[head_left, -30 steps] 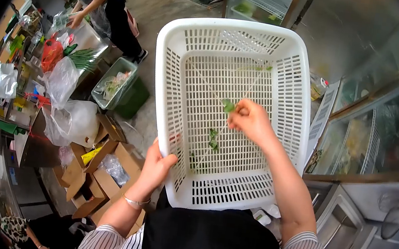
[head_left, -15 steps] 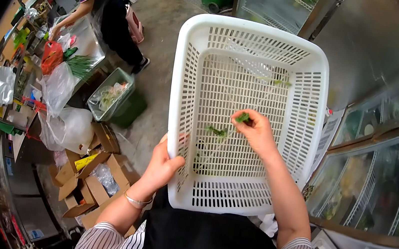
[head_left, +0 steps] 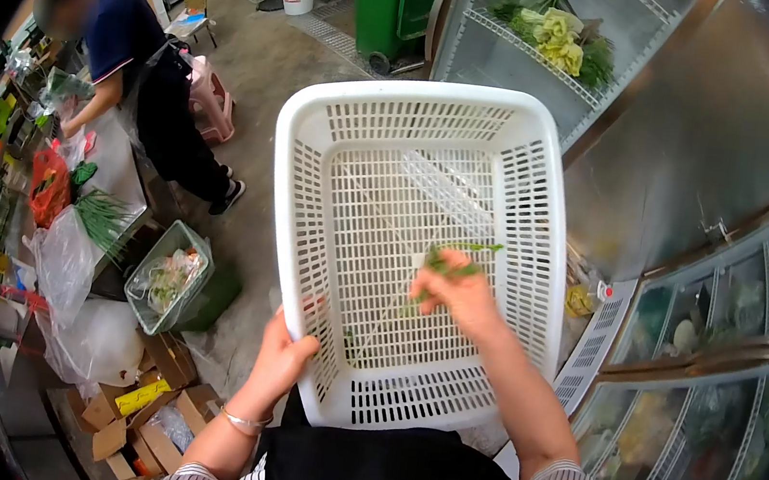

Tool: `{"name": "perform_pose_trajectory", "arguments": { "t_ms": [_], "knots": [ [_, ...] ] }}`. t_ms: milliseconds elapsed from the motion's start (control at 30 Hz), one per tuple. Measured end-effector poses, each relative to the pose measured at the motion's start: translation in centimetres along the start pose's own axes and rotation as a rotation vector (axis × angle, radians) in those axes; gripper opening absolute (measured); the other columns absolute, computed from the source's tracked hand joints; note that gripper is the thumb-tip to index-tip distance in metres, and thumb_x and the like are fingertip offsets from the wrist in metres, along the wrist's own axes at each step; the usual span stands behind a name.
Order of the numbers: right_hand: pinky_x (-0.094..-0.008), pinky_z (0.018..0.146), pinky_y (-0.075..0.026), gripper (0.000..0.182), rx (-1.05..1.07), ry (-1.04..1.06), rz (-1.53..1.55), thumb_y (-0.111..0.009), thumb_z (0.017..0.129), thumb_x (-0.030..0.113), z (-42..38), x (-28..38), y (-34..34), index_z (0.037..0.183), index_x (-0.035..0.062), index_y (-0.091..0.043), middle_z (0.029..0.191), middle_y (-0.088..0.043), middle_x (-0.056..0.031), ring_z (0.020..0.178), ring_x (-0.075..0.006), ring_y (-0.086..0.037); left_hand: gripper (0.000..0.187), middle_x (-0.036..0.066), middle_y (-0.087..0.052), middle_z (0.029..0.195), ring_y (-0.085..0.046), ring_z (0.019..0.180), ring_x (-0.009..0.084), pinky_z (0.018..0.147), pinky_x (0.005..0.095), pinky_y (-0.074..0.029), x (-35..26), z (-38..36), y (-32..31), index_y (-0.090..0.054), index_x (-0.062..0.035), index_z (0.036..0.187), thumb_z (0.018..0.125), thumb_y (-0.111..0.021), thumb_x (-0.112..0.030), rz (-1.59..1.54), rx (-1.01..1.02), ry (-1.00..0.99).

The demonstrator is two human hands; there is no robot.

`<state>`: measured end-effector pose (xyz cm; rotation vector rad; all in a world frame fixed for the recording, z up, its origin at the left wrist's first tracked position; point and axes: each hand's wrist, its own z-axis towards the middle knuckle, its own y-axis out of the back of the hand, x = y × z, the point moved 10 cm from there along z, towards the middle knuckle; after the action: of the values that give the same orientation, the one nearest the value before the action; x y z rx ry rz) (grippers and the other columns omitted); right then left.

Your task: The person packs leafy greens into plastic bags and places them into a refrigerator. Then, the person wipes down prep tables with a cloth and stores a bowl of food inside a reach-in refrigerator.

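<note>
A white slotted plastic basket [head_left: 435, 94] is tilted up in front of me. My left hand [head_left: 282, 355] is closed on its left rim near the bottom corner, thumb over the edge. Inside the basket, my right hand [head_left: 466, 301] is closed around some green leafy sprigs [head_left: 447, 265], slightly blurred; one thin stem pokes out to the right. The basket floor is otherwise mostly bare, with a few small green bits showing faintly at the lower left.
At the left, a person [head_left: 129, 41] works over a metal table [head_left: 131, 134]. A lined waste bin [head_left: 220, 294] and cardboard boxes [head_left: 111, 437] stand on the floor. Glass-door fridges [head_left: 675, 395] line the right; leafy vegetables [head_left: 552, 41] lie on a shelf ahead.
My right hand has gathered the green sprigs that lay on the basket floor into its fingers. The basket has shifted left and slightly down in view, and the camera has turned.
</note>
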<state>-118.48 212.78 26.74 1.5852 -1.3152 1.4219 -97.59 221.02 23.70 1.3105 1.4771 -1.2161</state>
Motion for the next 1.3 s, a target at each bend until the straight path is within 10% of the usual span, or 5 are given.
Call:
{"name": "perform_pose_trajectory", "arguments": {
  "t_ms": [200, 400, 867, 1033, 1300],
  "knots": [
    [-0.0307, 0.050, -0.045, 0.011, -0.364, 0.516, -1.108, -0.057, 0.080, 0.006, -2.0, 10.5, 6.1, 0.088, -0.0017, -0.055, 0.065, -0.059, -0.0096, 0.058, -0.0168, -0.057, 0.055, 0.013, -0.053, 0.113, -0.051, 0.103, 0.0203, 0.090, 0.0304, -0.039, -0.7, 0.1, -0.7, -0.045, 0.0064, 0.117, 0.062, -0.044, 0.005, -0.098, 0.040, 0.018],
    [-0.0438, 0.061, -0.048, 0.007, -0.320, 0.237, -1.751, -0.053, 0.071, 0.001, 3.5, 2.9, 4.5, 0.076, 0.0003, -0.056, 0.074, -0.058, -0.0181, 0.069, -0.0367, -0.059, 0.053, 0.012, -0.054, 0.111, -0.052, 0.102, 0.0200, 0.090, 0.0300, -0.039, -0.3, 0.2, 0.4, -0.045, 0.0068, 0.117, 0.064, -0.045, 0.005, 0.034, 0.043, -0.130],
    [-0.0399, 0.066, -0.051, 0.017, -0.219, 0.459, -1.533, -0.057, 0.071, 0.006, 4.8, 3.2, 4.8, 0.087, 0.0010, -0.062, 0.084, -0.059, -0.0188, 0.075, -0.0332, -0.061, 0.047, 0.014, -0.059, 0.101, -0.057, 0.093, 0.0234, 0.082, 0.0314, -0.045, -0.8, -1.3, -0.9, -0.051, 0.0080, 0.109, 0.063, -0.044, 0.005, -0.049, -0.134, -0.076],
    [-0.0307, 0.056, -0.047, 0.025, 0.266, 0.062, -0.578, -0.051, 0.083, 0.010, -0.6, 1.5, 1.8, 0.108, 0.0070, -0.050, 0.079, -0.057, -0.0102, 0.063, -0.0159, -0.057, 0.042, 0.015, -0.058, 0.098, -0.058, 0.089, 0.0249, 0.078, 0.0329, -0.047, 2.4, -1.1, -0.4, -0.051, 0.0093, 0.105, 0.063, -0.042, 0.007, -0.215, -0.226, -0.045],
    [-0.0240, 0.063, -0.046, 0.029, 0.327, 0.639, -0.660, -0.055, 0.078, 0.001, -12.1, 6.3, -2.0, 0.107, 0.0075, -0.056, 0.073, -0.057, -0.0042, 0.069, -0.0153, -0.059, 0.041, 0.017, -0.055, 0.097, -0.056, 0.091, 0.0298, 0.080, 0.0379, -0.048, 0.4, -0.7, -1.8, -0.048, 0.0118, 0.102, 0.062, -0.041, 0.006, -0.388, -0.268, 0.027]
  ]
}}
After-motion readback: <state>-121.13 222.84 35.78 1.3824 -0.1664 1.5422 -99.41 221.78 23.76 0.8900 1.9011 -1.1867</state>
